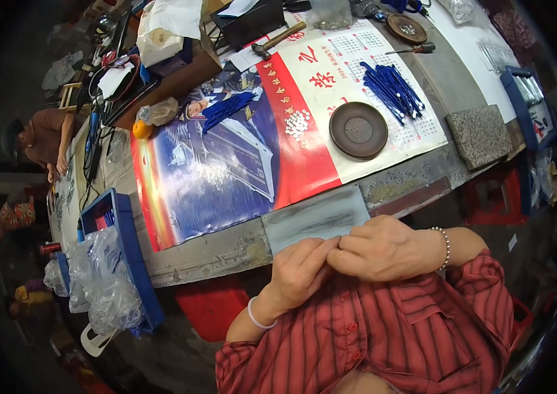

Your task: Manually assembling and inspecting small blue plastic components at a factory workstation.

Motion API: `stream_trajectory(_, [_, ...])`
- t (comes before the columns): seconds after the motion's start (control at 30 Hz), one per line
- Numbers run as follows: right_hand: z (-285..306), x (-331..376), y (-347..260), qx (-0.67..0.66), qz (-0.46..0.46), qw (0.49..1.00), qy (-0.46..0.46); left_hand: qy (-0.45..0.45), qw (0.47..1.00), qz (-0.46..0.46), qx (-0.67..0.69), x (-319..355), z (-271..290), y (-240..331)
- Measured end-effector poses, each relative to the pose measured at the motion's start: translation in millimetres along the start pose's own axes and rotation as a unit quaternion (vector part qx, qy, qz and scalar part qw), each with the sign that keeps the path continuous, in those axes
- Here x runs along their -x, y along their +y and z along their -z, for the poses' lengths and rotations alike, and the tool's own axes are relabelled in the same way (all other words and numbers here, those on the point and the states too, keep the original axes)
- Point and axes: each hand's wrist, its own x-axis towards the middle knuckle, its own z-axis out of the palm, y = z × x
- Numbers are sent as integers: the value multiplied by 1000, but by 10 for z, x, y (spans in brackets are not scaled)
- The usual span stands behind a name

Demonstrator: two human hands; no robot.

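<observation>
Both hands are at the near edge of the workbench point(193, 259). Left hand point(297, 269) and right hand point(387, 248): fingers curled, fingertips meeting. Can't tell if anything is pinched between them. White band point(253, 315) on left wrist, beaded bracelet point(448, 249) on right.

Nearest thing is a smudged grey plate point(318, 215) at the bench's near edge, just beyond the fingers; its near side is partly hidden by them. Dark red strip point(413, 196) along the same edge, right of the plate.

Beyond: calendar poster point(199, 190), flat. On it:
- brown round dish point(358, 134), toward the near edge, right half
- pile of small white discs point(297, 125), left of the dish
- 2 bundles of blue sticks: 1 point(393, 92) near the right edge, 1 point(229, 110) on the left half, toward the far edge

Orange point(141, 129) at the poster's far left corner. Hammer point(278, 41) at its far edge. Stone block point(480, 136) just off its near right corner.

Blue crate point(145, 279) with clear plastic bags point(104, 276) off the bench's left end.
</observation>
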Motion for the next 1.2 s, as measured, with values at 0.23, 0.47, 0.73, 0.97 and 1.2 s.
stream_trajectory(0.23, [-72,-19,605,-251,-245,931,99,93,989,92,71,16,-45,-50])
stream_trajectory(0.47, [-319,-313,1258,-79,-251,958,115,123,968,153,156,133,11,-45])
stream_trajectory(0.73, [-516,-605,1411,36,-240,970,-9,130,969,147,149,125,321,-100])
stream_trajectory(0.97, [-792,-683,1477,94,-208,973,-31,12,950,-6,311,-472,776,359])
stream_trajectory(1.2, [-809,-726,1559,142,-216,964,-60,11,977,131,166,-357,778,517])
